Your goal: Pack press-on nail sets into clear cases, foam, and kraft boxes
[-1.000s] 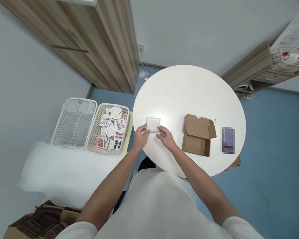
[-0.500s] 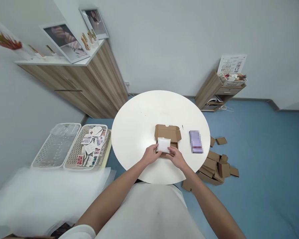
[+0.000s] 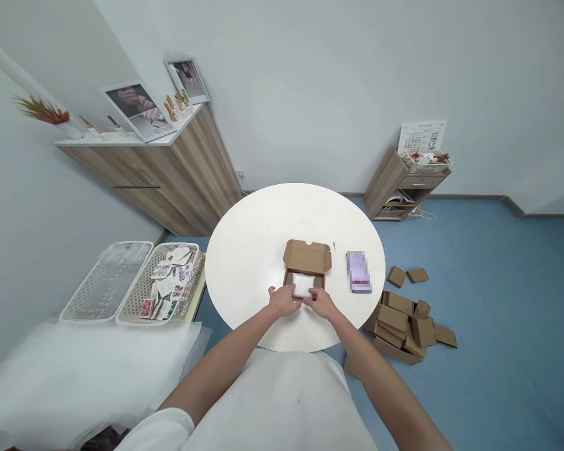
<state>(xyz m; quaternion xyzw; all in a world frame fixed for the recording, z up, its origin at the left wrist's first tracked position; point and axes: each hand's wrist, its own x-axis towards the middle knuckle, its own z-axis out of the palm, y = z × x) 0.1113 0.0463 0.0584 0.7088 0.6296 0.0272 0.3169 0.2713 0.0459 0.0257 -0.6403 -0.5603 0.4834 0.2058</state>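
1. Our left hand point(image 3: 282, 302) is spread at the near left corner of the cardboard box point(image 3: 320, 280), one digit at the packet's edge and another outside the box; our right hand point(image 3: 321, 303) bends its fingers at the opposite edge. We cannot tell whether either one pinches or merely presses.
2. The white packet point(image 3: 303, 284) sits between them, inside the box toward its near side. The lid point(image 3: 307, 257) stands open on the box's far side.
3. We judge the step in hand to be settling the packet into the box. The next move calls for light, even pressure until it lies flat, then drawing our fingers clear of the box's sides.
4. The box rests on a round white desk point(image 3: 244, 250); to its right lies a purple item point(image 3: 358, 272), too pixelated to read.
5. Well left of the box, off the desk, we see a basket of cards point(image 3: 141, 323) and a basket of clear plastic point(image 3: 89, 320).
6. Right of the box, brown cartons point(image 3: 402, 329) heap on the blue floor point(image 3: 498, 282); beyond it to the left stands a wood-grain cabinet point(image 3: 192, 181).
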